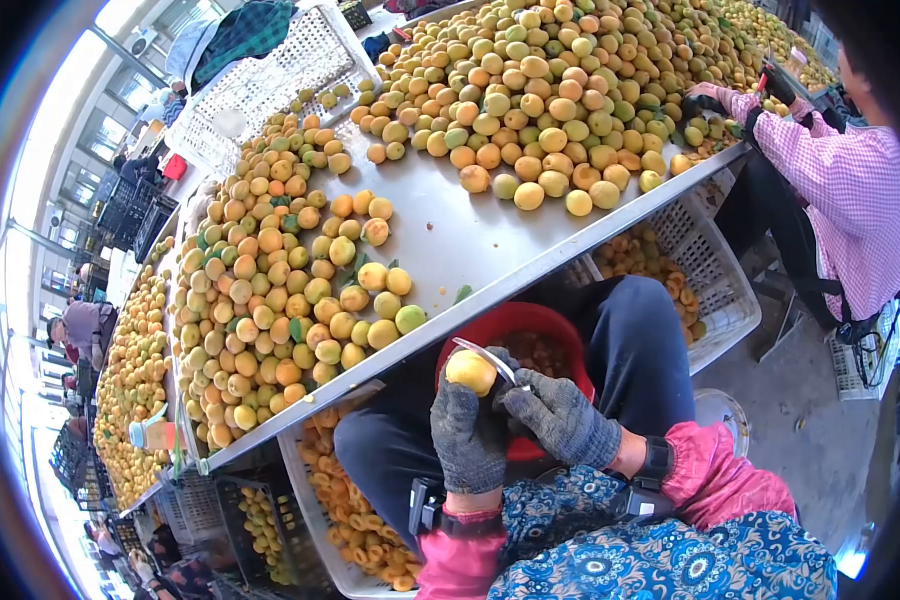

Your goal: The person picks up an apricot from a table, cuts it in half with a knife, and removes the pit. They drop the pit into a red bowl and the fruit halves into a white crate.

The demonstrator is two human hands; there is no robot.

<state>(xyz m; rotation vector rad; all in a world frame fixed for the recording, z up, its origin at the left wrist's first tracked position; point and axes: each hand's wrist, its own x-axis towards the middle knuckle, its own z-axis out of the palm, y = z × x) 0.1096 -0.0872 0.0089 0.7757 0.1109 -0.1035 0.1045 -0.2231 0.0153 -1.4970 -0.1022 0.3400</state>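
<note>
In a grey knit glove, my left hand point(467, 440) is closed around the lower side of a yellow apricot point(470, 374). My right hand point(567, 420), gloved the same way, grips a small knife; the curved knife blade point(488, 357) lies against the top right of the fruit. Both hands are over my lap, in front of a red bucket point(582, 345) that stands between my knees with dark pits inside. The knife's handle is mostly hidden in my fingers.
A metal table point(450, 250) heaped with apricots stands ahead, its raised edge close to my knees. White crates of halved apricots point(355, 500) sit on either side of me. A co-worker in a pink checked sleeve point(835, 165) works at right. A plastic bottle point(155, 435) hangs at left.
</note>
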